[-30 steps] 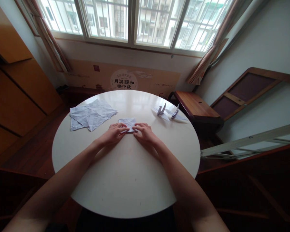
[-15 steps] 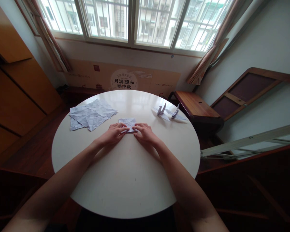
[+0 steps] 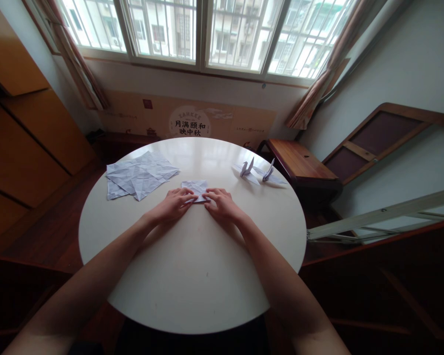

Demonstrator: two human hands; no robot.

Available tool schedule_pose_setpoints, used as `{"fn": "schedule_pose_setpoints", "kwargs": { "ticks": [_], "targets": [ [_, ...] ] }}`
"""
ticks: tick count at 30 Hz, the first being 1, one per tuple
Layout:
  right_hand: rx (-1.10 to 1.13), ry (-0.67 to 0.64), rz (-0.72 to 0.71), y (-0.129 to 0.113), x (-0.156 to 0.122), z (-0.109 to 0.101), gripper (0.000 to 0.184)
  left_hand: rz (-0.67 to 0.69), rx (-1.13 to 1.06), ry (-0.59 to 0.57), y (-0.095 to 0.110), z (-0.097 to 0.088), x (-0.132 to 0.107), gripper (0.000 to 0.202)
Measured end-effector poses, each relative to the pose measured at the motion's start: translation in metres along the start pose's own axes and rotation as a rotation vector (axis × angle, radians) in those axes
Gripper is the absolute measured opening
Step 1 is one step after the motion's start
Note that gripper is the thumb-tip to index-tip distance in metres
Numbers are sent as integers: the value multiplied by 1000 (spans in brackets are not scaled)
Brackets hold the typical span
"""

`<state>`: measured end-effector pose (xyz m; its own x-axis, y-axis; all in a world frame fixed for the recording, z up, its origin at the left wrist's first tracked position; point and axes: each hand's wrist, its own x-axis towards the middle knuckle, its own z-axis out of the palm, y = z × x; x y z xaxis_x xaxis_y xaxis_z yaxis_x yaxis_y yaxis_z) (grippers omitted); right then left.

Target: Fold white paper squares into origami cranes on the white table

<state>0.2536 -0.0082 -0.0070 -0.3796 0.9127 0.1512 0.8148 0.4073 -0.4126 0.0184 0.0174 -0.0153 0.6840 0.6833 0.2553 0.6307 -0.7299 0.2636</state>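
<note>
A small folded square of white paper (image 3: 196, 186) lies on the round white table in front of me, creases showing across its top. My left hand (image 3: 175, 201) is at its left near corner, with thumb and fingertips closed on the edge. Opposite it, my right hand (image 3: 222, 201) grips the right near edge the same way. The fingers cover the paper's near corners, so the part under them is hidden.
Several creased sheets of white paper (image 3: 142, 172) lie overlapped at the table's left. Two folded paper cranes (image 3: 246, 170) stand at the right. Beyond the table (image 3: 192, 291) are a wooden side table (image 3: 299, 159) and a barred window (image 3: 237, 37).
</note>
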Motion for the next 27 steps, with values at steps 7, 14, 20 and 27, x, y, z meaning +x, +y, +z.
{"fn": "schedule_pose_setpoints", "kwargs": {
  "ticks": [7, 14, 20, 27],
  "targets": [
    [2, -1, -4, 0, 0, 0, 39, 2, -15, 7, 0, 0, -1, 34],
    [6, 1, 0, 0, 0, 0, 39, -3, -16, 6, 1, 0, 0, 33],
    [6, 0, 3, -1, 0, 0, 39, 1, -5, 8, -2, 2, -1, 34],
    [7, 2, -3, -1, -1, 0, 39, -4, -7, -1, 0, 0, -1, 34]
  ]
}}
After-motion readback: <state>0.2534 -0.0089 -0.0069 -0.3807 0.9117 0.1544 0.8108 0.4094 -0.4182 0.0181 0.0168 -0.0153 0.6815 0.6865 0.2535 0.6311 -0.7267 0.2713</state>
